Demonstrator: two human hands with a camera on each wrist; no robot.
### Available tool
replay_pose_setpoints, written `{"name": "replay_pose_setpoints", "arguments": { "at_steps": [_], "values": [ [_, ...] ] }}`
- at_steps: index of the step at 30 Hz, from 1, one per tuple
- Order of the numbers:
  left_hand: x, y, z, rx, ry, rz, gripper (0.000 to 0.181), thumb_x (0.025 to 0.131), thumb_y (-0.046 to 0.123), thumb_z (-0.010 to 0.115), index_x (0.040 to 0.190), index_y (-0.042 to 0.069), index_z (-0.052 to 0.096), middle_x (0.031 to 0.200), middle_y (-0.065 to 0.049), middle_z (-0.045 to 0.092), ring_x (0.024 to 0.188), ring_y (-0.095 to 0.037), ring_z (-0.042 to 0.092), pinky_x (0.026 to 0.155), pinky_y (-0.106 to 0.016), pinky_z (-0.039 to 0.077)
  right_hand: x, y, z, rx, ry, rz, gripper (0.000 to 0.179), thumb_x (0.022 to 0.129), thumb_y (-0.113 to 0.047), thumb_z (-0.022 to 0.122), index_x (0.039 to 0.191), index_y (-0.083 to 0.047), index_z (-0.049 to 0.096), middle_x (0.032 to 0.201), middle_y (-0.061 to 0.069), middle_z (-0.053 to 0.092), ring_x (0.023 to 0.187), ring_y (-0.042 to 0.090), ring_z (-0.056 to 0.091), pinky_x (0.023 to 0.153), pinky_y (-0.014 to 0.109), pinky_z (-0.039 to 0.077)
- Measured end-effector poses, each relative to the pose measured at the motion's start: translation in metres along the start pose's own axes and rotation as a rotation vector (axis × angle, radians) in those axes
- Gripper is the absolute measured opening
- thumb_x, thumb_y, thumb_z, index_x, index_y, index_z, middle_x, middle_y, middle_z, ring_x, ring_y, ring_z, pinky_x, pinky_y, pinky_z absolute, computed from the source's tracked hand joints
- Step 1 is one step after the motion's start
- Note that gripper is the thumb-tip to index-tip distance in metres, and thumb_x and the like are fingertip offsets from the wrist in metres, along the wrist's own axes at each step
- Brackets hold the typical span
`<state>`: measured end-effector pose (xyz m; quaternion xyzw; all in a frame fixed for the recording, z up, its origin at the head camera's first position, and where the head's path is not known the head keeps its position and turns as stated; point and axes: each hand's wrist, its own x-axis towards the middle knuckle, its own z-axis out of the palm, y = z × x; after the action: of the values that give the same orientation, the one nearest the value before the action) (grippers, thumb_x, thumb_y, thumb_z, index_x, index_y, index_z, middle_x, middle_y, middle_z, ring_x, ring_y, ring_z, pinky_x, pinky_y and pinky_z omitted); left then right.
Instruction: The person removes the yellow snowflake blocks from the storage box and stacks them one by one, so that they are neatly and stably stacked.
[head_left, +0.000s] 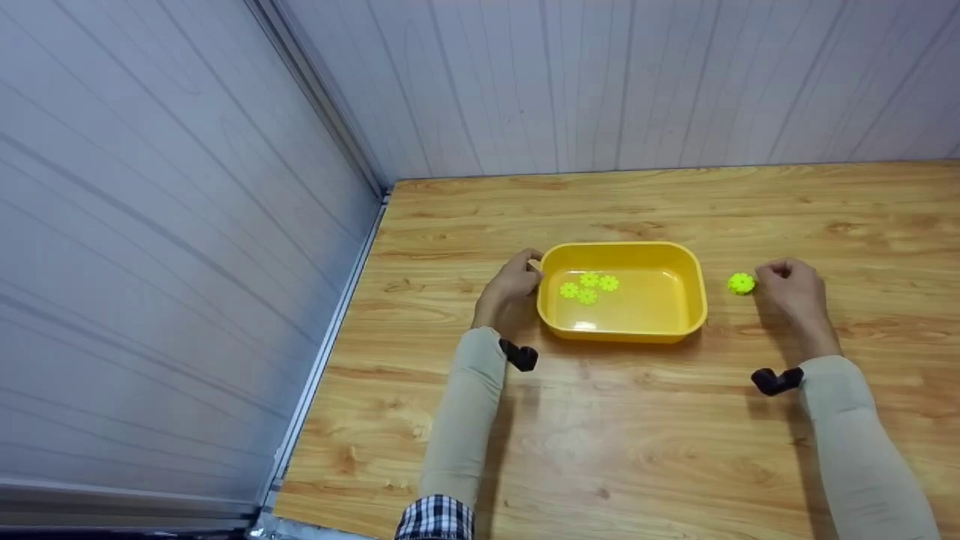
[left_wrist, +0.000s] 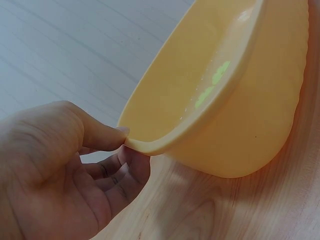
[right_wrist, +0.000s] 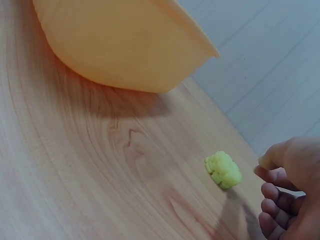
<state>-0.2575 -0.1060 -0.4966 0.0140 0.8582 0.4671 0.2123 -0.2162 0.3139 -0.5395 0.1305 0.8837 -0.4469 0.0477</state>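
Observation:
At its left end, a yellow plastic basin (head_left: 630, 337) is gripped by my left hand (head_left: 514, 279). In the left wrist view, the thumb (left_wrist: 107, 137) lies on top of the rim, with the fingers curled beneath it. A small stack of neon yellow-green flower-shaped pieces (head_left: 741, 283) sits on the tabletop to the basin's right. My right hand (head_left: 795, 289) is just right of this stack, its fingers loosely bent. The right wrist view has a gap between the fingertips (right_wrist: 261, 161) and the stack (right_wrist: 223, 170); nothing shows in the hand.
Several flat flower pieces (head_left: 588, 296) of the same colour lie inside the basin, toward its left end. The wood-grain tabletop (head_left: 600, 442) meets a pale panel wall (head_left: 585, 82) behind and another panel (head_left: 165, 247) on the left.

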Motion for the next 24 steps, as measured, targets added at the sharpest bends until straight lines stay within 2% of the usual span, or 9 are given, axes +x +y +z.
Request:
{"name": "replay_pose_setpoints", "arguments": {
  "at_steps": [7,15,20,24],
  "values": [
    [0.001,0.0,-0.001,0.016,0.004,-0.012,0.035,0.098,0.01,0.046,0.133,0.012,0.049,0.101,-0.01,0.057,0.084,-0.015,0.053,0.079,-0.029,0.047,-0.002,-0.016,0.001,0.018,0.021,-0.032,0.06,0.095,-0.05,0.042,0.128,0.001,0.05,0.111,0.009,0.048,0.093,0.021,0.045,0.07,0.028,0.041],
    [0.002,0.0,-0.001,0.027,0.003,-0.01,0.035,0.097,0.01,0.047,0.132,0.011,0.049,0.094,-0.004,0.055,0.082,-0.014,0.052,0.076,-0.028,0.045,-0.005,-0.034,0.006,0.02,0.055,-0.074,0.056,0.095,-0.05,0.043,0.125,-0.003,0.053,0.11,0.006,0.05,0.094,0.017,0.046,0.069,0.023,0.041],
    [0.002,0.001,-0.001,0.019,0.004,-0.024,0.035,0.097,0.011,0.047,0.132,0.012,0.049,0.098,-0.006,0.055,0.083,-0.015,0.052,0.078,-0.028,0.046,-0.008,-0.046,0.009,0.035,0.05,-0.106,0.058,0.094,-0.052,0.045,0.124,-0.004,0.053,0.109,0.004,0.051,0.093,0.015,0.046,0.069,0.02,0.041],
    [0.003,0.001,-0.001,0.008,0.0,-0.024,0.036,0.098,0.012,0.047,0.134,0.012,0.048,0.104,-0.01,0.056,0.085,-0.015,0.053,0.08,-0.029,0.048,-0.01,-0.055,0.014,0.053,0.056,-0.173,0.053,0.094,-0.049,0.049,0.121,-0.004,0.055,0.103,0.001,0.052,0.088,0.013,0.045,0.067,0.018,0.04]
  ]
}}
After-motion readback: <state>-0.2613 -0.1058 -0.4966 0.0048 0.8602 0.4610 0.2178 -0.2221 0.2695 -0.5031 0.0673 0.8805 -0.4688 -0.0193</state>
